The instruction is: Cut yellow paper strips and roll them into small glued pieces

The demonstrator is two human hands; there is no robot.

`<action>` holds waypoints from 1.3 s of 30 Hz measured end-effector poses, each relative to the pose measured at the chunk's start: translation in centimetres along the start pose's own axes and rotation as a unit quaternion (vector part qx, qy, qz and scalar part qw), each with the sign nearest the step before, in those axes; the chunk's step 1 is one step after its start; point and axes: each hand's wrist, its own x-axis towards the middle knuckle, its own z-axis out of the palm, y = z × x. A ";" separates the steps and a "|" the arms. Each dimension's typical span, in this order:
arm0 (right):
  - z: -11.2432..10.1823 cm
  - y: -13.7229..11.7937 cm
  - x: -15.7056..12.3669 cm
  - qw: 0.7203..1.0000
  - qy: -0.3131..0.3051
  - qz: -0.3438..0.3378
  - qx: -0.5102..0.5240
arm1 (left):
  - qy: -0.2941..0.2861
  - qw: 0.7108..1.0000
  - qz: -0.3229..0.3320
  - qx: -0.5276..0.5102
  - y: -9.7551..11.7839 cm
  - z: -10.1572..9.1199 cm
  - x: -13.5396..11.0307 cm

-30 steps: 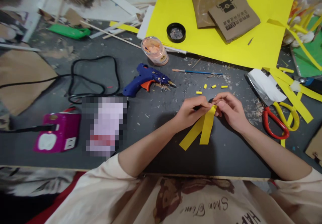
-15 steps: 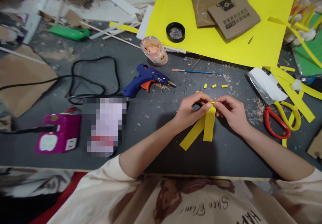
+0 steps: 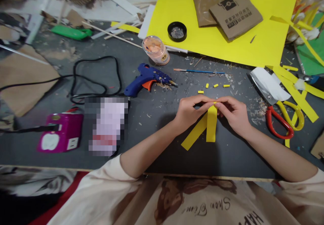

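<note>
Between my two hands, close to the table's front, is a yellow paper strip point(image 3: 212, 127) whose top end is pinched at the fingertips. My left hand point(image 3: 191, 112) grips that end with thumb and forefinger, and my right hand point(image 3: 233, 112) pinches it from the other side. The fingertips nearly meet and partly hide the paper's top edge. A second yellow strip point(image 3: 193, 135) slants down to the left from beneath my left hand; whether it is held cannot be seen. Just beyond the hands lie several small yellow paper rolls point(image 3: 215, 85).
A blue glue gun point(image 3: 149, 80) and an open jar point(image 3: 156, 51) lie left of centre, a paintbrush point(image 3: 199, 71) beyond my hands. Scissors point(image 3: 278, 113) rest at right near yellow strips. Yellow sheet point(image 3: 162, 19), cardboard pieces point(image 3: 235, 16), a green cutter point(image 3: 72, 32) and a purple box point(image 3: 60, 132) surround.
My fingers have shifted slightly at the strip's top end, and the hanging strip has turned a little. A small yellow roll beyond my left hand now shows more fully.
</note>
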 end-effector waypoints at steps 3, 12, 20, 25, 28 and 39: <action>0.0 0.0 0.1 1.000 0.002 0.003 0.008 | 0.006 1.000 0.016 0.005 0.1 0.0 0.0; -0.2 0.2 0.4 0.998 -0.017 0.033 0.050 | 0.007 1.000 0.012 0.004 0.2 0.0 0.0; -0.3 0.0 0.4 0.996 -0.033 0.049 0.072 | -0.014 1.000 0.001 -0.002 0.1 -0.1 0.0; -0.2 0.0 0.5 0.996 -0.033 0.039 0.070 | -0.002 1.000 -0.013 -0.012 0.1 -0.1 0.0; -0.1 0.1 0.5 0.997 -0.030 0.026 0.069 | 0.003 1.000 -0.005 -0.012 0.1 -0.1 0.0; -0.1 1.1 0.4 0.998 -0.011 -0.056 0.040 | -0.030 1.000 -0.009 -0.004 0.0 -0.1 0.4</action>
